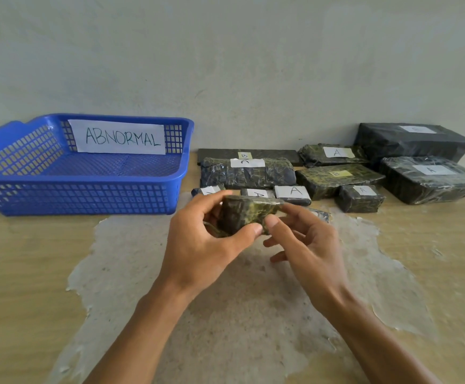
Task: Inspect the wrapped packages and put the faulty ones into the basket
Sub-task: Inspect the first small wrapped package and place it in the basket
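I am wearing the single camera on my head; it is looking forward and down, close over my left hand (198, 245) and right hand (306, 245), taking in the desk (31, 273) beyond them up to the wall (225, 65).

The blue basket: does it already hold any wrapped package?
No, the blue basket shows only bare mesh floor inside, and its ABNORMAL label.

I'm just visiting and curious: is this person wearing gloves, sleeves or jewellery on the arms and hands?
No. The left hand and right hand are bare, with no gloves, rings, watch or bracelets. Both forearms are uncovered as far as the picture shows; no sleeve comes into view. The fingernails look short and unpainted.
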